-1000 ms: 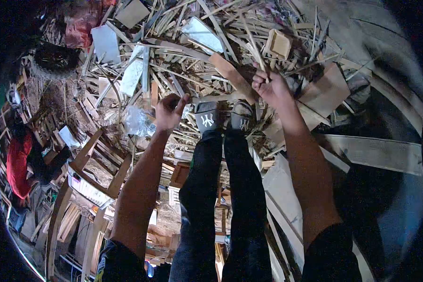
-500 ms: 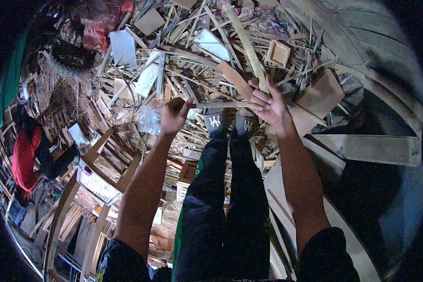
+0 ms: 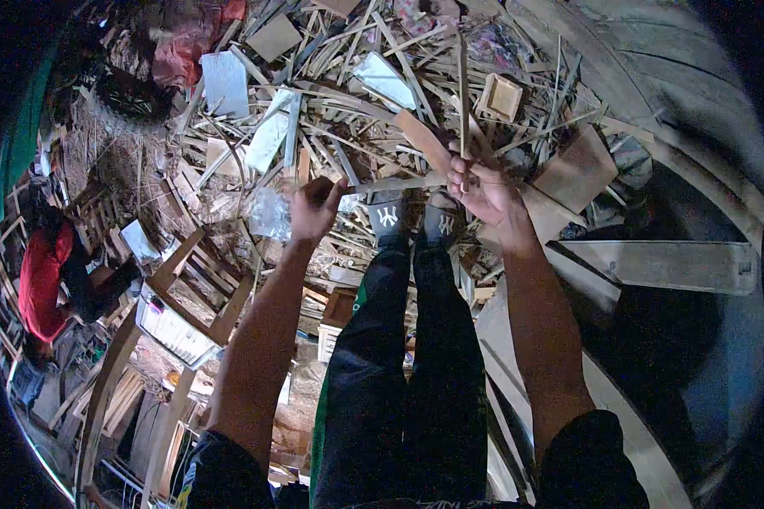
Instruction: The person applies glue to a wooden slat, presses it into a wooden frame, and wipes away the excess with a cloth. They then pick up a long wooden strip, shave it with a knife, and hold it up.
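Note:
My left hand (image 3: 314, 209) is closed on the left end of a thin pale strip (image 3: 396, 184), its thumb pressed along it. The strip runs level above my shoes to my right hand (image 3: 486, 192), whose curled fingers meet its other end. In that same hand a long wooden slat (image 3: 463, 95) is gripped near its lower end and points away from me, narrow edge toward me. Just behind the right fingers, a wider reddish-brown board piece (image 3: 424, 142) overlaps the strip's end in this view.
Wood offcuts (image 3: 331, 127) cover the ground around my shoes (image 3: 388, 217). A small wooden box (image 3: 501, 97) lies at the upper right, and a brown panel (image 3: 575, 170) below it. An upturned wooden stool (image 3: 178, 327) stands at left, near a person in a red top (image 3: 44, 280).
The wooden slat in my right hand has turned from its broad face to its narrow edge and swung more upright. My right fingers have curled in; my left hand has barely moved.

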`<state>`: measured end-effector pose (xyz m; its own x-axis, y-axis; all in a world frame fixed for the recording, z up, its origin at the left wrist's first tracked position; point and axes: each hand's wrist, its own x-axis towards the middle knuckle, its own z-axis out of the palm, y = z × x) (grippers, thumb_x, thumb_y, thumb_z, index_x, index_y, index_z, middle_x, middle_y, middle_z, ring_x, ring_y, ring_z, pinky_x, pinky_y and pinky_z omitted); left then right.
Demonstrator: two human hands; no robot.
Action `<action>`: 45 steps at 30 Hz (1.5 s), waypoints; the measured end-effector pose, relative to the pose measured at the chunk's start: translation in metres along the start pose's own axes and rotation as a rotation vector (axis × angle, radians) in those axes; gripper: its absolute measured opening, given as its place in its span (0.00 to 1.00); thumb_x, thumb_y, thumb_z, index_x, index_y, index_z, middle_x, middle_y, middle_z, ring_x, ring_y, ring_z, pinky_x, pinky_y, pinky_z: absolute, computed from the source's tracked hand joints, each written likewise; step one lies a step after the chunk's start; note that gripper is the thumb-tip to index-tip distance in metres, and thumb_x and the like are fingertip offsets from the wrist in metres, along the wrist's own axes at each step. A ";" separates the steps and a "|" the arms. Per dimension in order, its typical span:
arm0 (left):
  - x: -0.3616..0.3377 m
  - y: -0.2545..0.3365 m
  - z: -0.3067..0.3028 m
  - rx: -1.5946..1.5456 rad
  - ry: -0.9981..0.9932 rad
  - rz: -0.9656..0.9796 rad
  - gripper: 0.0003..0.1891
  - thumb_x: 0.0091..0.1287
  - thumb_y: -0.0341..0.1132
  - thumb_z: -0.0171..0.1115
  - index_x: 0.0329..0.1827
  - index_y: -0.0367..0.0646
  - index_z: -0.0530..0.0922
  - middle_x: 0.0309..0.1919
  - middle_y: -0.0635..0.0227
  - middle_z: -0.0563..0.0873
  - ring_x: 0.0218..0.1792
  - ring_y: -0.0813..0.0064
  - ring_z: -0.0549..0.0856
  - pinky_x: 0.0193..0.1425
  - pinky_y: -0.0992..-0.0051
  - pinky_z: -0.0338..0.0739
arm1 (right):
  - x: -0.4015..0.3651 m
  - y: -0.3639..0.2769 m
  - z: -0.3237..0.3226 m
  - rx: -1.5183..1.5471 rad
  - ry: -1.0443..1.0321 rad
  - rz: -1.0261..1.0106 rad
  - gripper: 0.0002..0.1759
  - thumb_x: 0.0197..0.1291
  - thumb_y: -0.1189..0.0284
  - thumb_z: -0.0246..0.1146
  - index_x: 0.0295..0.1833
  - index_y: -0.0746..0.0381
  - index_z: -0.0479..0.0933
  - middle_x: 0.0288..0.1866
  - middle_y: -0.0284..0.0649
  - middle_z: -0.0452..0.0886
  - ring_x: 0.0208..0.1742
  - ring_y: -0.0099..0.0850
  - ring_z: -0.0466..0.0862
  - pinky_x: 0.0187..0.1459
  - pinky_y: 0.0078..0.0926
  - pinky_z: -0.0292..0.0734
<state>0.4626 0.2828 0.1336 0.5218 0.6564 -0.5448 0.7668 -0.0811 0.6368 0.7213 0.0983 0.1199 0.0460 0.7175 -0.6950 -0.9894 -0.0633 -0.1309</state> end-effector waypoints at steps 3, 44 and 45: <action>-0.003 -0.008 0.007 -0.013 0.013 -0.001 0.25 0.71 0.51 0.64 0.29 0.33 0.82 0.20 0.59 0.81 0.23 0.72 0.75 0.31 0.68 0.71 | 0.002 0.006 -0.020 -0.078 -0.017 0.004 0.11 0.69 0.64 0.63 0.48 0.60 0.77 0.28 0.29 0.76 0.28 0.23 0.77 0.34 0.22 0.73; 0.022 -0.006 0.030 -0.092 -0.169 0.081 0.22 0.68 0.50 0.68 0.40 0.34 0.86 0.28 0.57 0.88 0.28 0.77 0.82 0.35 0.71 0.77 | -0.010 0.026 -0.021 -0.801 0.274 -0.304 0.12 0.71 0.70 0.61 0.48 0.70 0.79 0.37 0.41 0.85 0.38 0.29 0.87 0.40 0.27 0.87; 0.023 -0.007 0.028 0.013 -0.217 0.002 0.22 0.67 0.50 0.68 0.42 0.35 0.86 0.29 0.55 0.88 0.29 0.76 0.84 0.36 0.70 0.78 | -0.010 0.025 -0.019 -0.800 0.275 -0.303 0.12 0.71 0.70 0.61 0.48 0.70 0.79 0.37 0.41 0.85 0.38 0.29 0.87 0.40 0.27 0.87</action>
<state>0.4798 0.2775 0.1019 0.5909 0.4795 -0.6488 0.7694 -0.0930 0.6320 0.6988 0.0760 0.1098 0.4230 0.5971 -0.6816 -0.5418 -0.4362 -0.7184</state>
